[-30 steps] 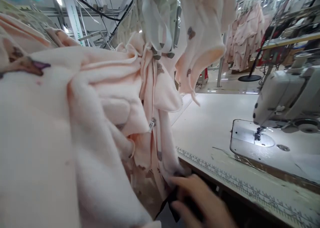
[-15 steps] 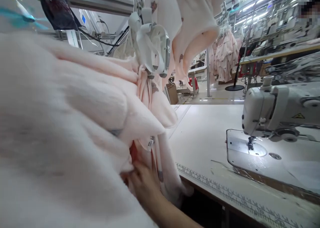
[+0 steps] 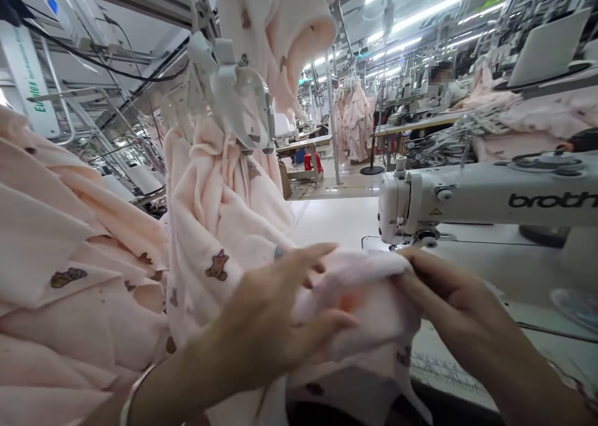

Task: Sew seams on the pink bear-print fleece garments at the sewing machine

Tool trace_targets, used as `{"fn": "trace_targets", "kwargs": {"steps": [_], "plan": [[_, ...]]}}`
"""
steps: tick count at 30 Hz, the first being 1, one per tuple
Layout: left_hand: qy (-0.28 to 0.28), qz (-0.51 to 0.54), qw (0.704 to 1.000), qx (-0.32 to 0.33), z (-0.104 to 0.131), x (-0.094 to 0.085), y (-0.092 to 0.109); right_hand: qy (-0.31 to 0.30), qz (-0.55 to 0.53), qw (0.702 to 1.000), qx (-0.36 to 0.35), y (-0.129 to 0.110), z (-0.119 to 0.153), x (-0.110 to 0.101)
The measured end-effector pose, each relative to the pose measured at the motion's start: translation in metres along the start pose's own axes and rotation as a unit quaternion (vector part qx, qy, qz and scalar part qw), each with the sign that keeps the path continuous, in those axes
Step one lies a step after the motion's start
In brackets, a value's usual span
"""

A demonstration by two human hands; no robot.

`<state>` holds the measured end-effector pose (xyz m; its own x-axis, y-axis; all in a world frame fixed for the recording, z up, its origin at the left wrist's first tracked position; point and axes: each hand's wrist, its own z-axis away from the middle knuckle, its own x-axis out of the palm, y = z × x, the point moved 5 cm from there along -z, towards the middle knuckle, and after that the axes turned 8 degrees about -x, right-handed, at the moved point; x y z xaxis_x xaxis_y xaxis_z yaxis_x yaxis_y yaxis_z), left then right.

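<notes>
My right hand (image 3: 460, 304) pinches the upper edge of a pale pink fleece garment piece (image 3: 374, 326), stretched in front of the sewing machine (image 3: 406, 208). My left hand (image 3: 275, 314), with a bangle on the wrist, is at the left side of this piece. Its thumb and fingers are spread apart, slightly blurred, and do not close on the cloth. Behind the left hand hangs a pink garment (image 3: 205, 208) with small bear prints, held by white hanger clips (image 3: 228, 89). More pink printed fabric (image 3: 60, 251) hangs at the far left.
The machine's white table (image 3: 327, 220) has a ruler strip (image 3: 448, 370) along its front edge. Another pink garment (image 3: 280, 33) hangs overhead. Further back are a rack of pink garments (image 3: 352, 118), a red object (image 3: 313, 161) and a person at a workstation.
The large blurred cloth at left has moved away from the camera. My right hand has gone from among the hanging cloth to the right, now gripping fabric; my left hand has come into view.
</notes>
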<state>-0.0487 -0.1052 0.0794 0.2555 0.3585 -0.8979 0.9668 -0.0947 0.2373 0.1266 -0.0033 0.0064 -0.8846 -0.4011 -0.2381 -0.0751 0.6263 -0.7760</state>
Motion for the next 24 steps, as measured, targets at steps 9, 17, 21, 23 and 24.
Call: {"fn": "trace_targets", "kwargs": {"steps": [9, 17, 21, 23, 24], "plan": [[-0.114, 0.022, 0.992, 0.039, -0.078, -0.013, 0.030, 0.216, 0.317, 0.902, -0.195, -0.043, 0.020, 0.010], [0.107, -0.196, 0.975, 0.022, -0.070, -0.032, 0.047, -0.093, 0.097, 0.991, -0.026, 0.020, 0.087, 0.117], [0.083, -0.136, 0.987, 0.011, -0.070, -0.025, 0.038, -0.057, -0.082, 0.993, 0.069, 0.025, 0.095, 0.107], [0.097, -0.102, 0.990, 0.014, -0.071, -0.027, 0.038, -0.066, -0.186, 0.973, 0.122, 0.021, 0.088, 0.106], [0.114, -0.093, 0.989, 0.015, -0.071, -0.030, 0.039, -0.072, -0.234, 0.958, 0.145, 0.020, 0.086, 0.107]]}}
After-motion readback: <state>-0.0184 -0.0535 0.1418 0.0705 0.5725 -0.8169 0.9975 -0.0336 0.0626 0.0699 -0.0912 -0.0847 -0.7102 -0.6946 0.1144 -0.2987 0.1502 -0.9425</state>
